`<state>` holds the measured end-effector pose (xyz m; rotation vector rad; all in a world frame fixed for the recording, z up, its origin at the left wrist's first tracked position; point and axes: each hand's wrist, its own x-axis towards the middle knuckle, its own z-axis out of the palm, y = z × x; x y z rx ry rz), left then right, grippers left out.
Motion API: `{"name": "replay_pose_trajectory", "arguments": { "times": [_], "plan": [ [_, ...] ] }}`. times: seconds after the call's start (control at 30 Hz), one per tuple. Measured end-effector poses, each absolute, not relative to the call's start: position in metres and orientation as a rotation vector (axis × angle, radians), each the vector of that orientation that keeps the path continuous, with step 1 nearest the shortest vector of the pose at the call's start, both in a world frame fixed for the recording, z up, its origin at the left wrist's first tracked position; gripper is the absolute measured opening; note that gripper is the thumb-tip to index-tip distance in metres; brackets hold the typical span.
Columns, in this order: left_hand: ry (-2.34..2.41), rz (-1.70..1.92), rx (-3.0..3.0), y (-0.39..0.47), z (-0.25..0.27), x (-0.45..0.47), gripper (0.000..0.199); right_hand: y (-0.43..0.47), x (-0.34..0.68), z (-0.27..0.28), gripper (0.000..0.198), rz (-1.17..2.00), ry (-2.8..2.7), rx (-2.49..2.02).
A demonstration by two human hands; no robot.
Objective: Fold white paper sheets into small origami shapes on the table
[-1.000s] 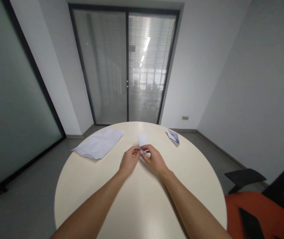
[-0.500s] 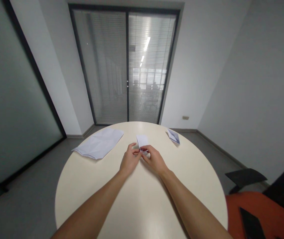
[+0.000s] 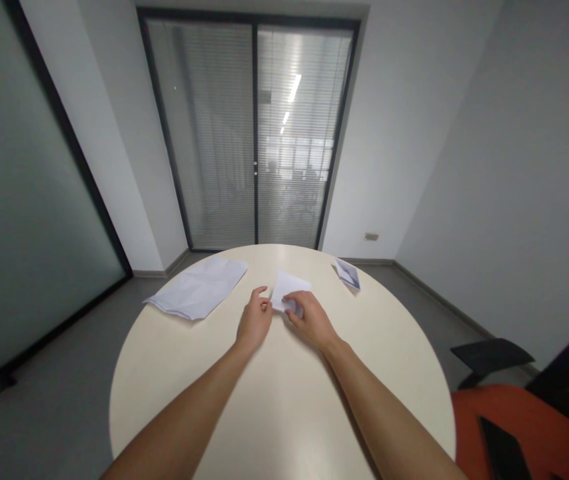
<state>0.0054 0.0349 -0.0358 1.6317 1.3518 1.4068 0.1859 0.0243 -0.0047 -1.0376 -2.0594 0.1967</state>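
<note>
A small folded piece of white paper point(image 3: 287, 285) stands out beyond my two hands near the middle of the table. My right hand point(image 3: 312, 321) is closed on its near right part, thumb below and fingers over the top, covering part of it. At the paper's left corner is my left hand point(image 3: 255, 323), its thumb and curled fingers pinched against that corner while the index finger sticks out. The exact contact of the left fingertips is small and partly hidden.
The round cream table point(image 3: 274, 407) carries a stack of creased white sheets point(image 3: 202, 287) at the left and a folded paper piece point(image 3: 348, 274) at the far right edge. An orange chair point(image 3: 529, 427) with a black armrest point(image 3: 494, 357) stands at the right.
The paper between my hands has turned and shows a wider face to the right. My left hand has shifted slightly left, away from my right hand, which stays nearly in place.
</note>
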Motion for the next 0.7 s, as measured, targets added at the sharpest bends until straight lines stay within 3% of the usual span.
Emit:
{"name": "replay_pose_trajectory", "arguments": {
  "times": [0.23,0.47,0.7],
  "plan": [
    [1.428,1.410,1.642,0.038,-0.034,0.001,0.028,0.032,0.198,-0.003,0.028,0.052,-1.704,-1.154],
    [1.485,1.358,1.681,0.034,-0.029,0.000,0.026,0.039,0.208,-0.009,0.039,0.426,-1.543,-1.385],
    [1.733,1.114,1.842,0.026,-0.020,-0.001,0.022,0.043,0.208,-0.013,0.037,0.452,-1.569,-1.392]
  ]
}}
